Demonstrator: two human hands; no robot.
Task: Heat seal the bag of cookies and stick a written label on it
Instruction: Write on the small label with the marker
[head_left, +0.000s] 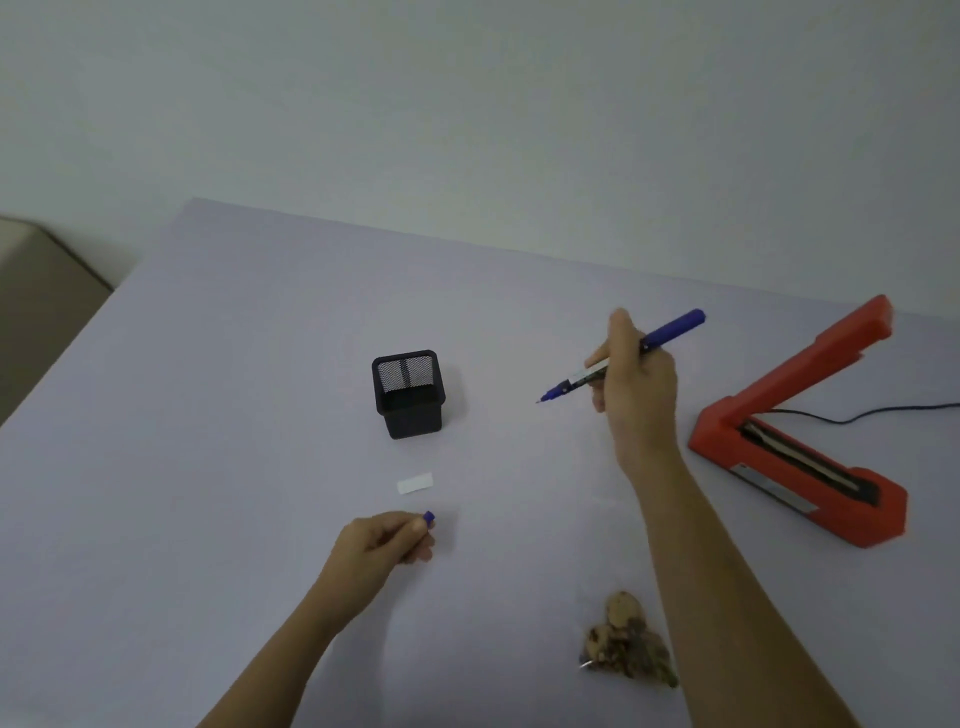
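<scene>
Plain pale wall (467, 93) behind; lavender-grey table (234, 364) against it; beige furniture piece (36, 301) far left; dim light.

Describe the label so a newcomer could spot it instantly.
Start at the black mesh pen holder near the middle of the table. The label lies flat just nearer the person, between the holder and the left hand pinching a blue pen cap. It is the only small white rectangle there.

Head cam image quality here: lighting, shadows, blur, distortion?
Head view: dim, flat, bluish light; faint soft shadows beside the pen holder and left hand; mild overall softness, bag of cookies blurriest near the bottom edge; wide-angle skews the table; no glare.
</scene>
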